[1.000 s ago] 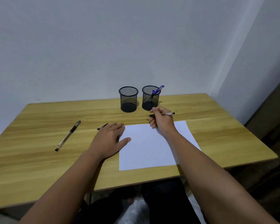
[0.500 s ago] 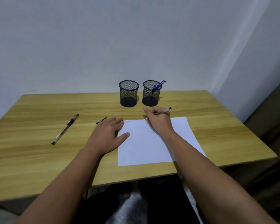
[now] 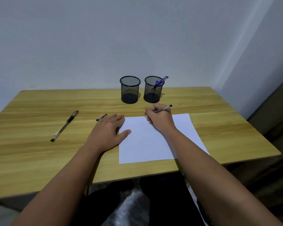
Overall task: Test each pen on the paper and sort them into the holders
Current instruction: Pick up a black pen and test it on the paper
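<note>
Resting on the paper's (image 3: 147,141) left edge, the left hand (image 3: 107,133) was laid flat, fingers spread. A pen (image 3: 164,108) was pinched by the right hand (image 3: 160,119) at the paper's far edge, holders (image 3: 130,89) beyond.

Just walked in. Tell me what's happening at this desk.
A person is testing pens. The right hand grips a pen with its tip at the top edge of the paper, while the left hand lies flat at the sheet's left edge. A faint blue scribble already marks the top. One blue pen stands in the right holder; the left holder looks empty. Two more pens lie on the desk.
</note>
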The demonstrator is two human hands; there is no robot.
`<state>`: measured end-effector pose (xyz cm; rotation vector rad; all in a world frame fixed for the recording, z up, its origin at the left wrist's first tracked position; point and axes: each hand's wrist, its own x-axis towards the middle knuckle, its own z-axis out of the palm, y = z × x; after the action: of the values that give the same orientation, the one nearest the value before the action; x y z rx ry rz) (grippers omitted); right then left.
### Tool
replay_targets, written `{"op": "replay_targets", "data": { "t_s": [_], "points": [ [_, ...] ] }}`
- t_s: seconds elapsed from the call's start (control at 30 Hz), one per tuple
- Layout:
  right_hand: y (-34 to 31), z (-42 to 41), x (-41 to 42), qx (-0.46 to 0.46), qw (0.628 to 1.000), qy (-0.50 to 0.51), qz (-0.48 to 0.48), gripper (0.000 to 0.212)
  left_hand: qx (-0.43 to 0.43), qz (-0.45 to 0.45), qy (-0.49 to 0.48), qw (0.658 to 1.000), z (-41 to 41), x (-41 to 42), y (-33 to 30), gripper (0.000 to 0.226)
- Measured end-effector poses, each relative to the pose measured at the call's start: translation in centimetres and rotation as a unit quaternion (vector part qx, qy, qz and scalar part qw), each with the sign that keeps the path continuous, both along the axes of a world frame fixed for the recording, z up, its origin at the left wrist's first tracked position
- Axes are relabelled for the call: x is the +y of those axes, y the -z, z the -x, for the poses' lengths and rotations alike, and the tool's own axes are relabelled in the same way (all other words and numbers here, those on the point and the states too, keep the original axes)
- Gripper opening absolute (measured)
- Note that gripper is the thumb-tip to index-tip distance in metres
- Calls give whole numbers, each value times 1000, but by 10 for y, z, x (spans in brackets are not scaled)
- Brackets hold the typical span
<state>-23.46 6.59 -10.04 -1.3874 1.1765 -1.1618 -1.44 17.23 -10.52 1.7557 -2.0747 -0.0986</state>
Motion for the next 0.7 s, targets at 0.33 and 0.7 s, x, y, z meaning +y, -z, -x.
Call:
{"op": "replay_targets", "data": {
  "t_s": [0.33, 0.7],
  "points": [
    [5, -3, -2, 15, 1000, -10, 9, 39, -4, 0, 0, 1000, -1, 1, 0, 77],
    [6, -1, -4, 28, 1000, -2, 10, 40, -2, 3, 0, 1000, 0, 2, -1, 75]
  ]
}}
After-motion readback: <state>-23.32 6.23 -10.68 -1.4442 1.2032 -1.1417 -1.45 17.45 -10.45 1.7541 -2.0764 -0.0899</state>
